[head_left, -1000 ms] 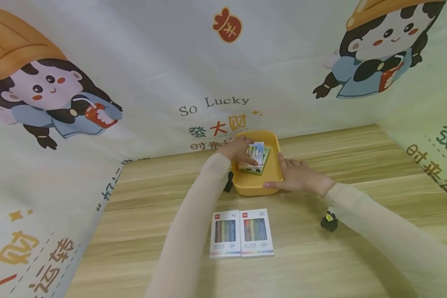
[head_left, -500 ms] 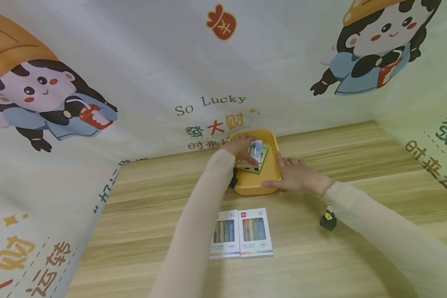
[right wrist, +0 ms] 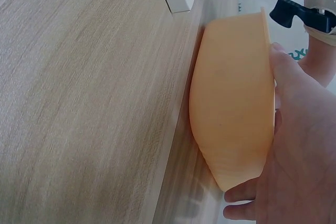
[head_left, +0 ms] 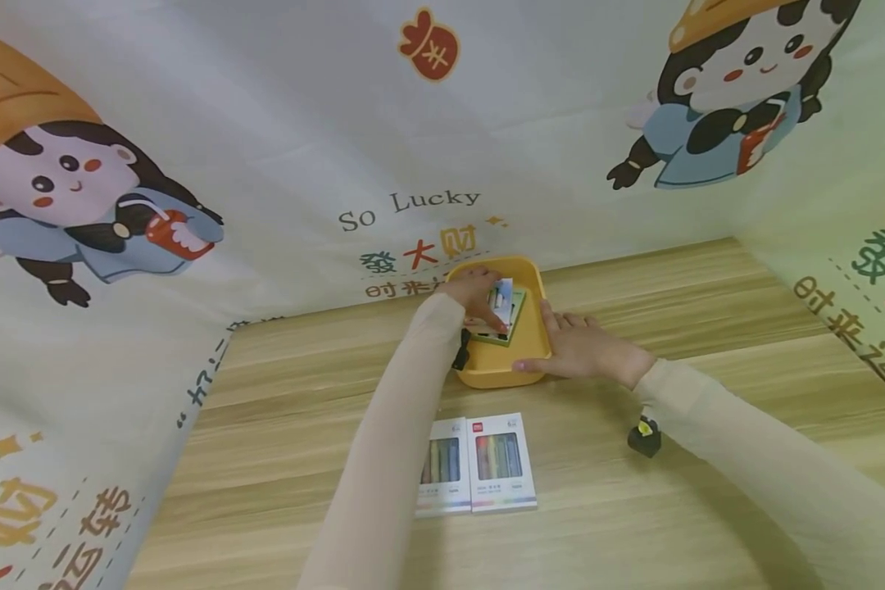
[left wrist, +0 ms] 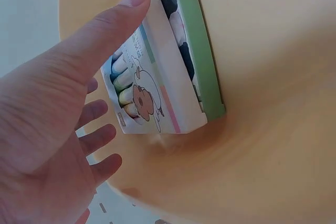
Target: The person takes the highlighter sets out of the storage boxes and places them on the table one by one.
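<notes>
My left hand [head_left: 475, 295] reaches into a yellow plastic basket [head_left: 497, 378] by the back wall. It holds a small white crayon box [left wrist: 157, 85] with a cartoon animal and coloured sticks on its face, thumb across one end and fingers at the opposite side. Beneath lies a green-edged box [left wrist: 202, 51] with black patches, partly covered. My right hand [head_left: 586, 351] rests against the basket's right side, fingers fairly straight and thumb along the near rim. In the right wrist view, that thumb touches the rim and two fingertips show past the basket's end.
Two white crayon boxes with windows lie side by side before the basket: the right one [head_left: 501, 463] in full view, the left one [head_left: 446, 467] partly behind my left forearm. A printed cloth [head_left: 302, 123] hangs behind the wooden table [head_left: 634, 524].
My left hand, still at the white box in the basket, has shifted slightly. My left forearm now covers part of the left front box. The right hand stays on the basket; the head view drifts slightly.
</notes>
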